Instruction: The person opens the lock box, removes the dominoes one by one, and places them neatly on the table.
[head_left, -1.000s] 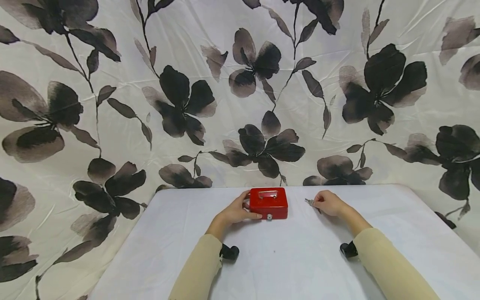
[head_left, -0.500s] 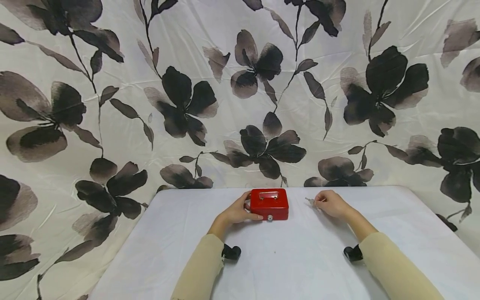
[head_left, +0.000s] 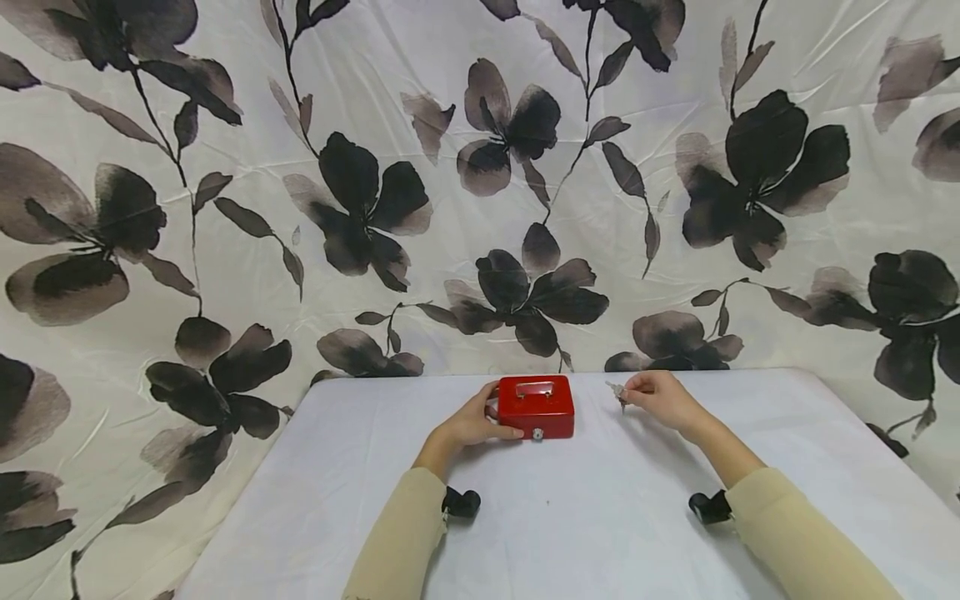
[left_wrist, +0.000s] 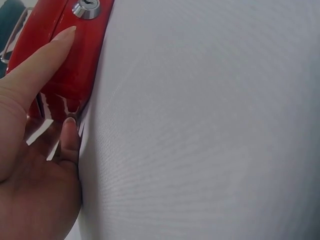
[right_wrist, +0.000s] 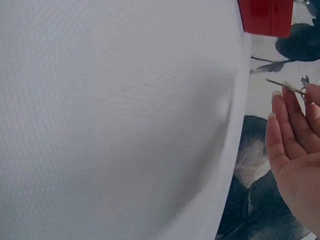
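A small red cash box with a folding handle on its lid stands near the table's far edge. Its round silver lock is on the front face. My left hand grips the box's left end, the thumb along the front beside the lock and the other fingers round the side. To the right of the box, my right hand pinches a small set of metal keys between thumb and fingertips, above the table. One key points out toward the box in the right wrist view.
A white cloth covers the table. Behind it hangs a pale curtain printed with dark flowers. Black wrist devices sit at both beige sleeves.
My right hand has lifted the keys a little and moved them slightly left, toward the cash box. The left hand and the box have stayed in place.
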